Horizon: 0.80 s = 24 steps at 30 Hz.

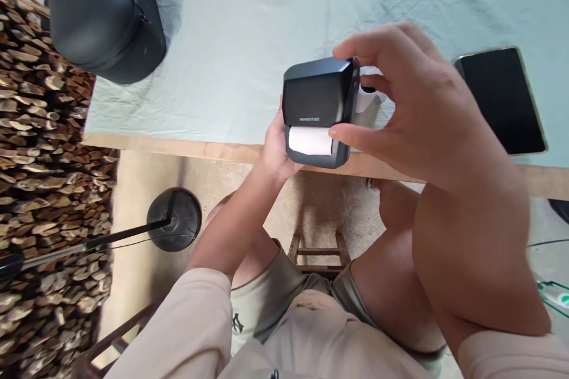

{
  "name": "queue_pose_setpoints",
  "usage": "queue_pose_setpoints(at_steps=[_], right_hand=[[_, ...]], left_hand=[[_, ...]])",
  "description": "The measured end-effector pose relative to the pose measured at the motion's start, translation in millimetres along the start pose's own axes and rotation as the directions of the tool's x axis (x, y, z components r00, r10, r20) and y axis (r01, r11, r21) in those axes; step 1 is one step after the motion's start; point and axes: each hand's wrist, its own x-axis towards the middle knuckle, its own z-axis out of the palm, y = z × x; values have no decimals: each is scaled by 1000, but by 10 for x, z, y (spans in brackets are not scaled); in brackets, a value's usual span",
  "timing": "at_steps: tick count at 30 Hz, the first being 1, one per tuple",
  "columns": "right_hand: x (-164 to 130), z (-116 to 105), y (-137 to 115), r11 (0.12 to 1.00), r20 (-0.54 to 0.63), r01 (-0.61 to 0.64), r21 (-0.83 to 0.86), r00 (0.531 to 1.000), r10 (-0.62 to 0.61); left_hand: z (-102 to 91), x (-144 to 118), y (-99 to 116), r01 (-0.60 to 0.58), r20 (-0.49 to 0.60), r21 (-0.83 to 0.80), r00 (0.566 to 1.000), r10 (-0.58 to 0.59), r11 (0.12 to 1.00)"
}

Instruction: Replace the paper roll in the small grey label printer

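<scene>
Left hand [278, 148] grips a black device [316, 95] lettered "NIIMBOT" above the near edge of a cloth-covered tabletop [200, 150].

Nearest the camera, pale shorts [262, 287] carry a dark interlocking "NY" emblem [237, 323]. Beyond, the left hand supports the device along its left side; the brand name sits in small pale capitals low on the cover, beside a mark too small to read, above an opening showing white paper [309, 141]. The right hand [418, 95] curves around the other side, thumb at the paper's edge, index finger by the upper corner; whether it grips cannot be told. Behind lies a partly hidden white object [367, 100], with a dark-screened tablet [498, 100] at right and a black zippered case [102, 18] at far left.
</scene>
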Motion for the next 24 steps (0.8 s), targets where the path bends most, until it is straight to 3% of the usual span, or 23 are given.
queue_pose_setpoints(at_steps=[3,6,11,14,16,19,24], right_hand=[[16,-18,-38,999,-42,0,-36,999,-2],[26,5,-23,998,-190,-32,-48,982,22],[13,4,-47,988,-346,-31,154,934,83],[36,-2,-54,993,-258,-53,102,963,78],[61,25,-30,980,-112,-162,-118,982,149],[78,101,22,862,13,-219,-458,968,252],[8,88,-45,807,9,-188,-560,973,233]], left_hand=[[27,-20,28,3,18,23,1000,-4,1000],[66,-55,48,1,35,67,999,-4,998],[73,-53,15,-7,79,103,997,-1,995],[68,-41,4,-19,117,77,993,10,997],[65,-48,1,-18,146,77,989,6,997],[68,-80,-11,-38,192,114,981,16,993],[81,-119,-30,-70,226,130,973,39,989]])
